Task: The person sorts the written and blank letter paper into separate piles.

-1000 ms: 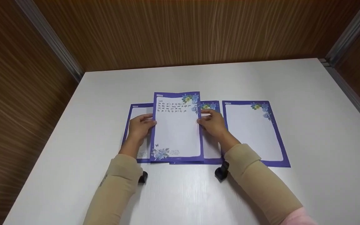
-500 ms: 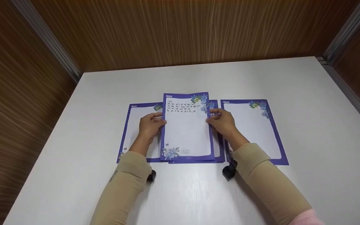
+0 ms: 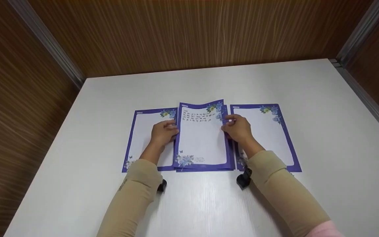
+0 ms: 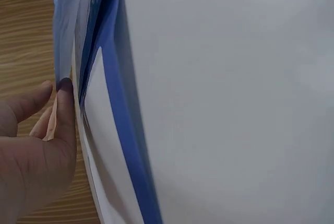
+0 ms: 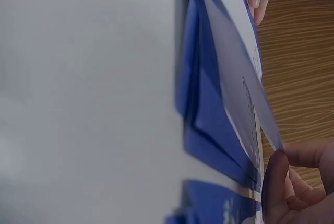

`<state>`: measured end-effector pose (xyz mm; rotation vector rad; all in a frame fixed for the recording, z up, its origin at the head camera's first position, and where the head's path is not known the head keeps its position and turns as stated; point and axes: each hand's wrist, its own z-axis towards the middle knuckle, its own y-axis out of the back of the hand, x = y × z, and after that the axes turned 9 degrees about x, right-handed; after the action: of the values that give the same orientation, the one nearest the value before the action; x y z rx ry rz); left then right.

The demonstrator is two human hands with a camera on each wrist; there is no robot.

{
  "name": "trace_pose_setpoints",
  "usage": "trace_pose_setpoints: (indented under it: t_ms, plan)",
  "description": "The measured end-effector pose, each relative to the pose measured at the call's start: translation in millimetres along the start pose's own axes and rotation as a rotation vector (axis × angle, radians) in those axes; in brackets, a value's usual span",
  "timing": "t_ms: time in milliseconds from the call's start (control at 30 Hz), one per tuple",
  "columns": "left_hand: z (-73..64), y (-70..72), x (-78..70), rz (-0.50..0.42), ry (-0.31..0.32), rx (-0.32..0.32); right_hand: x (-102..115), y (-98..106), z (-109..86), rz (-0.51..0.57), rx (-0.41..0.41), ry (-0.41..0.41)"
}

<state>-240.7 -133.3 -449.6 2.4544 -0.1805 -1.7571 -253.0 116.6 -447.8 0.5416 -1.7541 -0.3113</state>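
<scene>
Between my two hands is a sheet of decorated letter paper [image 3: 202,141], white with a purple border, blue flowers and several handwritten lines at the top. My left hand [image 3: 163,132] pinches its left edge near mid-height. My right hand [image 3: 239,129] pinches the right edge at about the same height, and the right wrist view shows the paper's edge between thumb and finger [image 5: 275,174]. The sheet's top edge bows, dipping in the middle. It overlaps another purple-bordered sheet [image 3: 231,154] beneath it, mostly hidden.
A similar bordered sheet [image 3: 143,135] lies left on the white table [image 3: 196,210], partly under my left forearm. Another sheet [image 3: 278,144] lies right, partly behind my right hand. Black wrist devices [image 3: 243,181] show by both sleeves. Wood-grain panels [image 3: 189,36] enclose the table's back and sides.
Both hands have carried the written sheet rightward, from across the left and middle sheets to over the middle one. Its top edge has become more bowed, and the left sheet shows more.
</scene>
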Motion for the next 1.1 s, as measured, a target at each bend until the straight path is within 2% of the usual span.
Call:
trace_pose_setpoints:
  t_ms: [233, 633, 1100]
  plan:
    - [0.1, -1.9, 1.2, 0.021, 0.023, 0.040, -2.3, 2.1, 0.7, -0.011, -0.004, -0.017]
    - [-0.7, -1.7, 1.1, 0.005, -0.003, 0.063, -4.6, 5.3, 0.7, -0.056, -0.021, -0.007]
    - [-3.4, 4.7, 1.8, 0.083, 0.013, 0.049, -2.8, 5.3, 0.9, -0.058, -0.040, -0.007]
